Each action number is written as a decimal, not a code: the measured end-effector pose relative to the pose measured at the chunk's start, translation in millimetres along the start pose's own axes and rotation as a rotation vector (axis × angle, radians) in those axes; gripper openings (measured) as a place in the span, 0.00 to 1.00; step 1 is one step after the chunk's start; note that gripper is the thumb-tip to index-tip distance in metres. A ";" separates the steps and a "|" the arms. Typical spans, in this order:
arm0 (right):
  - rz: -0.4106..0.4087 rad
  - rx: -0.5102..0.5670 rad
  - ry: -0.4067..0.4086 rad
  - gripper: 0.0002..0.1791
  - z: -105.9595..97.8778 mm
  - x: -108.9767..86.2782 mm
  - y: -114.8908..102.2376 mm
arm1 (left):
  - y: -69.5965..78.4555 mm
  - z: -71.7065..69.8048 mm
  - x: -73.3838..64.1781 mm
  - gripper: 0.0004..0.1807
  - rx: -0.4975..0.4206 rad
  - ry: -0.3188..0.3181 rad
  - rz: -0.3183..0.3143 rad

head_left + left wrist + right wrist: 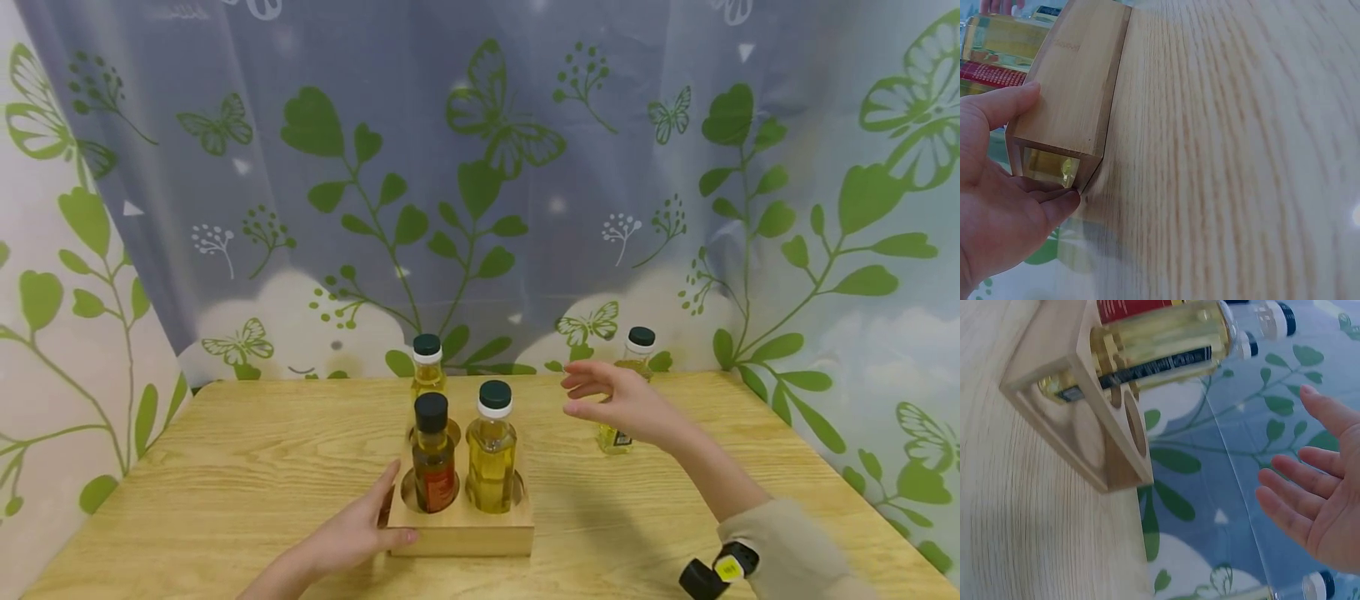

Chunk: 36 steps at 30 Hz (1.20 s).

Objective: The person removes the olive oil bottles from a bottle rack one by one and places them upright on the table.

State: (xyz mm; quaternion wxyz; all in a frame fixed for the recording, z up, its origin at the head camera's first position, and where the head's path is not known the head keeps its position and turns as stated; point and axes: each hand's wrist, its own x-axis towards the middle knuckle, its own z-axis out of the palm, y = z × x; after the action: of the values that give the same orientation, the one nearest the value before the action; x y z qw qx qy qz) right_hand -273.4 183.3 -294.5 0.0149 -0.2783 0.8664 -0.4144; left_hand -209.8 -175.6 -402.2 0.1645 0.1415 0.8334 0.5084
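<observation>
A wooden bottle rack [471, 542] stands near the table's front. My left hand [351, 527] grips its left end, thumb on the front face and fingers at the open side, as the left wrist view shows. Set in the rack are a dark bottle with a red label [435, 479], a yellow oil bottle with a green cap [492, 467] and, behind, another oil bottle [427, 379]. A round hole shows beside them in the right wrist view. My right hand [618, 400], fingers spread and holding nothing, is raised in front of a further oil bottle [617, 442], partly hiding it.
The wood-grained table [285, 433] runs back to a curtain [525, 250] printed with green leaves and butterflies. More printed cloth closes in both sides. A black device [712, 571] sits on the right wrist, by the beige sleeve [787, 550].
</observation>
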 end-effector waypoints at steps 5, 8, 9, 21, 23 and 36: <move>-0.060 0.043 -0.072 0.35 12.8 7.0 -8.1 | 1.0 0.0 0.4 0.56 0.006 -0.002 0.010; -0.083 0.066 -0.112 0.36 21.5 10.4 -11.7 | 0.8 -0.1 0.7 0.56 0.000 -0.006 0.008; -0.089 0.071 -0.121 0.36 24.4 11.3 -12.5 | 0.7 -0.2 0.9 0.56 0.000 -0.006 0.007; -0.122 0.032 -0.193 0.37 54.1 19.6 -26.9 | 0.3 -0.6 1.0 0.56 0.016 -0.002 0.009; -0.115 0.018 -0.198 0.36 57.6 20.6 -28.6 | 0.4 -0.6 0.7 0.56 0.020 0.000 0.009; -0.076 -0.002 -0.182 0.32 71.2 23.9 -28.9 | 2.6 0.0 -1.1 0.56 -0.003 -0.010 0.011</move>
State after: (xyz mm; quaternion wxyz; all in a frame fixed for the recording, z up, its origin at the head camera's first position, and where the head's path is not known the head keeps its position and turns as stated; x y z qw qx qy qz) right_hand -261.7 106.4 -315.4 0.0773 -0.3475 0.8507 -0.3867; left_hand -208.7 -174.9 -399.7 0.1661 0.1484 0.8310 0.5097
